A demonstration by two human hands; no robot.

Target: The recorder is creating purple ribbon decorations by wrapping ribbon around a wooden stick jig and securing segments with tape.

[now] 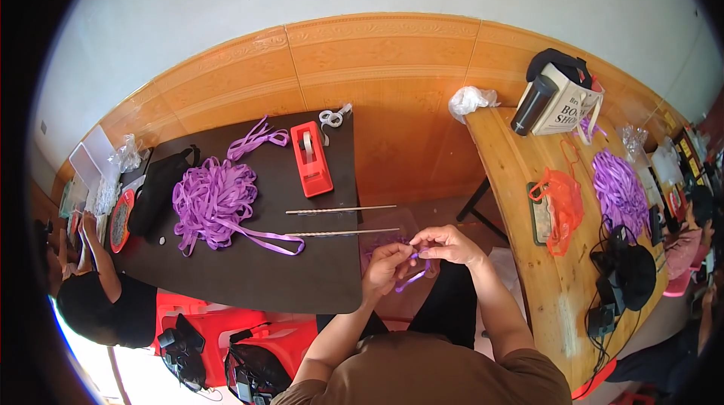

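Note:
My left hand (386, 268) and my right hand (446, 244) meet just past the right edge of the dark table (249, 277), over my lap. Together they pinch a short piece of purple ribbon (413, 277), with a loop hanging below the fingers. A big pile of the same purple ribbon (215, 201) lies on the table to the left, one strand trailing toward me. Two thin wooden sticks (341, 210) lie side by side on the table near my hands. A red tape dispenser (310, 156) stands behind them.
A person in black (98, 292) sits at the table's left end beside a red tray. A black bag (157, 186) lies by the pile. On the wooden table (550, 284) at right sit an orange plastic bag, more purple ribbon (620, 190), a black bottle, and black devices.

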